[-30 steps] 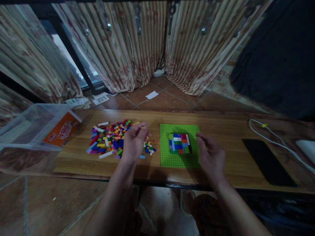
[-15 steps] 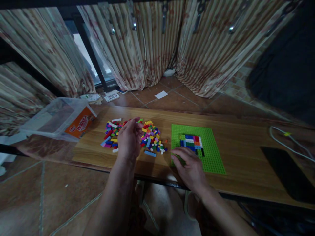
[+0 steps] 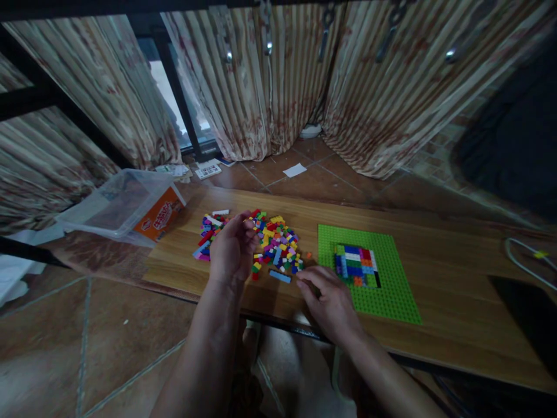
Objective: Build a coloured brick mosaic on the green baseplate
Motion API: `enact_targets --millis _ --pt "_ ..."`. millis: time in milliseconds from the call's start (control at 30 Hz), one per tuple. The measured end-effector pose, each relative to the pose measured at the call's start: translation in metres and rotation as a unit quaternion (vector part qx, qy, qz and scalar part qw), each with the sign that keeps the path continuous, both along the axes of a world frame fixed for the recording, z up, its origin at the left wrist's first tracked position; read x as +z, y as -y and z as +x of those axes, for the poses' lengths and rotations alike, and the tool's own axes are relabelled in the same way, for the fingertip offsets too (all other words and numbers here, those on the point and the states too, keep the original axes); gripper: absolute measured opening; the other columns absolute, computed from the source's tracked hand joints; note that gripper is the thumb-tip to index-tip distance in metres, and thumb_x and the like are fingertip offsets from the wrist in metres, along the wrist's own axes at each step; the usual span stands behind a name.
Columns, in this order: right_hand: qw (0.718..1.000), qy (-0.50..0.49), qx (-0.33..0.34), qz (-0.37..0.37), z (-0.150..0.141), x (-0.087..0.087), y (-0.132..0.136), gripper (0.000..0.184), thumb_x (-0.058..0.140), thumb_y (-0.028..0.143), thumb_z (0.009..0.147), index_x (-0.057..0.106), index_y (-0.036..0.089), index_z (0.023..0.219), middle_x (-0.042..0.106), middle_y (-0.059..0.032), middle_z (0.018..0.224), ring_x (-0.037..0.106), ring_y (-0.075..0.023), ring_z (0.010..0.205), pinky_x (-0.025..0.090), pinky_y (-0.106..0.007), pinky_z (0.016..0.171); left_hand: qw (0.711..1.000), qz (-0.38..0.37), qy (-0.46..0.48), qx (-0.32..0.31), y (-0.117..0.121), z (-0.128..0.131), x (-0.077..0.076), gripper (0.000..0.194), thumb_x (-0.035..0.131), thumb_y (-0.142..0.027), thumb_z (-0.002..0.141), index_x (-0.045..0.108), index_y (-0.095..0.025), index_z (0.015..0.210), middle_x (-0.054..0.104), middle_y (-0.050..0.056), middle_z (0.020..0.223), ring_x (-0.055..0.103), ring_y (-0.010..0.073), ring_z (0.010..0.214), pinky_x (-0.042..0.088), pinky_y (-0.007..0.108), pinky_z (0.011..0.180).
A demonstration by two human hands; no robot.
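Note:
A pile of small coloured bricks [image 3: 274, 241] lies on the wooden table [image 3: 435, 278]. My left hand [image 3: 231, 251] hovers over the pile's left half, fingers curled loosely; whether it holds a brick I cannot make out. My right hand [image 3: 328, 299] rests near the table's front edge, just right of the pile, fingers stretched towards a loose blue brick [image 3: 279, 276]. To its right lies a green baseplate [image 3: 391, 290] with a block of coloured bricks [image 3: 355, 264] built on it.
A clear plastic box with an orange label [image 3: 126, 206] lies tipped at the table's left end. A black phone [image 3: 528, 310] and a white cable [image 3: 524, 255] lie at the right. Striped curtains [image 3: 278, 81] hang behind, with papers on the tiled floor.
My right hand has left the baseplate and moved left to the pile's edge. My left hand stays over the bricks. The view has swung left.

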State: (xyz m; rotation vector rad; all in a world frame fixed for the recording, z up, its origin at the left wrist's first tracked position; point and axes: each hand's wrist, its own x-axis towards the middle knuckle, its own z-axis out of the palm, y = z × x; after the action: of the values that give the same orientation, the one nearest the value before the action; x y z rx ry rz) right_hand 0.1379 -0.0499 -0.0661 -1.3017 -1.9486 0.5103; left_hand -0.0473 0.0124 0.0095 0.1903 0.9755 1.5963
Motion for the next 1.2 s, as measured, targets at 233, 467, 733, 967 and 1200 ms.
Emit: enact_targets --millis 233,467,733,967,1200 --pt "1.000 0.005 -0.023 0.010 -0.002 0.000 -0.010 0.014 0.054 0.022 0.090 0.067 0.023 0.094 0.068 -0.0042 0.095 0.061 -0.0203 0.093 0.049 -0.033 0.084 1.000 -0.002 0.009 0.015 0.001 -0.012 -0.001 0.014 0.050 -0.011 0.086 0.063 -0.010 0.083 0.055 -0.004 0.056 0.047 0.0034 0.043 0.042 0.014 0.045" --pt "0.997 0.048 -0.041 0.038 -0.008 -0.001 -0.027 0.028 0.053 0.028 0.091 0.065 0.023 0.115 0.064 -0.0082 0.113 0.057 -0.0243 0.107 0.047 -0.039 0.091 1.000 -0.002 0.017 0.011 0.001 -0.019 -0.002 0.011 0.052 -0.010 0.084 0.063 -0.010 0.083 0.054 -0.004 0.057 0.047 0.0036 0.045 0.045 0.014 0.046" --pt "0.993 0.081 0.049 0.076 -0.028 -0.011 -0.041 0.027 0.052 0.027 0.091 0.068 0.023 0.113 0.062 -0.0083 0.125 0.052 -0.0260 0.111 0.044 -0.046 0.095 1.000 -0.006 0.021 0.005 0.003 -0.028 0.000 0.008 0.057 -0.009 0.079 0.064 -0.011 0.084 0.055 -0.004 0.058 0.046 0.0031 0.045 0.045 0.013 0.046" --pt "0.994 0.051 0.057 0.082 -0.029 -0.009 -0.038 0.016 0.056 0.028 0.090 0.071 0.025 0.086 0.070 -0.0044 0.094 0.057 -0.0225 0.098 0.045 -0.042 0.089 0.999 -0.004 0.035 0.006 0.006 -0.037 0.001 0.007 0.058 -0.011 0.079 0.064 -0.012 0.083 0.056 -0.004 0.057 0.047 0.0036 0.044 0.045 0.013 0.046" --pt "0.992 0.068 -0.049 0.097 -0.027 -0.005 -0.048 0.017 0.058 0.031 0.090 0.069 0.022 0.081 0.069 -0.0047 0.092 0.056 -0.0221 0.093 0.044 -0.040 0.086 0.999 -0.002 0.032 -0.006 0.008 -0.043 0.001 0.008 0.056 -0.010 0.080 0.063 -0.012 0.084 0.056 -0.004 0.058 0.047 0.0037 0.044 0.047 0.013 0.046"
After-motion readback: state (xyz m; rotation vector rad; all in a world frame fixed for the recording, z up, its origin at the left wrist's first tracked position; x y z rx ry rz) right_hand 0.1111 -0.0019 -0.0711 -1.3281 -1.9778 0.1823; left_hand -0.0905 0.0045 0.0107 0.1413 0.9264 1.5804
